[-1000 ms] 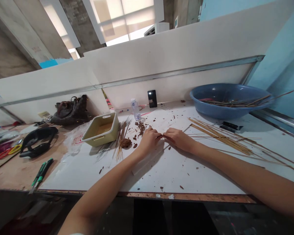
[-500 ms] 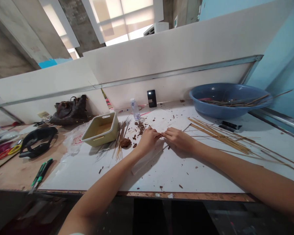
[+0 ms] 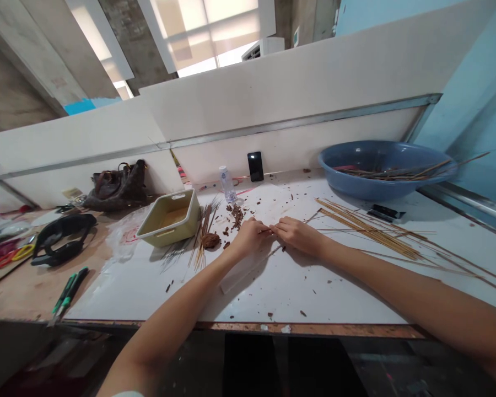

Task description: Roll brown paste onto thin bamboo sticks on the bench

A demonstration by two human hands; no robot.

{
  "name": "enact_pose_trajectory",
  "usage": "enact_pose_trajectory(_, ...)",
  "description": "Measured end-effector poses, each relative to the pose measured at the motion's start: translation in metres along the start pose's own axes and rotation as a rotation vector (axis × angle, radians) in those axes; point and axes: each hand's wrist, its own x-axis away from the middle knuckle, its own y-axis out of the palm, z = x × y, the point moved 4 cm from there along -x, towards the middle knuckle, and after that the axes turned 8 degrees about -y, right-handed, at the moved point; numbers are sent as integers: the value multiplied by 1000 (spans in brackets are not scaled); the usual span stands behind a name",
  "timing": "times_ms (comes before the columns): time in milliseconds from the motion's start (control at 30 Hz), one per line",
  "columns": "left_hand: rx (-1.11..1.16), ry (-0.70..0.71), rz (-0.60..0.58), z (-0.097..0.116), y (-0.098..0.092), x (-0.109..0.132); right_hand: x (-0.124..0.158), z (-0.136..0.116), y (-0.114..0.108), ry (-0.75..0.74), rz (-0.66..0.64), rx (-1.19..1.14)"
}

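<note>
Over the middle of the white board [image 3: 273,298], my left hand [image 3: 251,234] and my right hand [image 3: 296,234] meet fingertip to fingertip. Both are closed in a pinch on a thin brown stick [image 3: 268,230], mostly hidden by the fingers. Dark brown crumbs [image 3: 236,215] lie just beyond my left hand, and a brown lump [image 3: 210,240] sits to its left. Thin tan sticks [image 3: 370,234] are spread on the board to the right of my right hand, beside my forearm.
A green-yellow basin [image 3: 169,234] stands at left, a bottle [image 3: 227,184] and an upright phone [image 3: 255,166] at the back. A large blue tub [image 3: 386,184] holding sticks is at back right. Two cutters [image 3: 69,292], scissors [image 3: 22,252] and a dark bag [image 3: 118,190] lie left.
My hands have stayed together, with only a slight shift of the fingers. The bright reflection on the phone screen has shrunk. The view has moved very slightly.
</note>
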Motion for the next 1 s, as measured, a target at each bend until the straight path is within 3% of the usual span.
enact_pose_trajectory(133, -18, -13, -3, -4, 0, -2, 0, 5, 3, 41, 29, -87)
enact_pose_trajectory(267, -147, -42, 79, -6, -11, -2, 2, 11, 3, 177, 112, -163)
enact_pose_trajectory(400, -312, -66, 46, 1, -13, 4, 0, 6, 5, 230, 60, -154)
enact_pose_trajectory(500, -394, -101, 37, 13, -1, 13, -3, -2, 9, 263, -9, -93)
enact_pose_trajectory(667, -463, -77, -50, 31, 42, 37, 5, -14, 25, 312, -159, -60)
enact_pose_trajectory(767, -475, -104, -57, 34, 59, 47, 13, -19, 34, 270, -188, -70)
enact_pose_trajectory(867, -444, -151, -62, 33, 59, 44, 12, -17, 36, 243, -166, -91)
enact_pose_trajectory(1000, -394, -226, -81, 32, 45, 31, 2, -6, 34, 380, -135, -165)
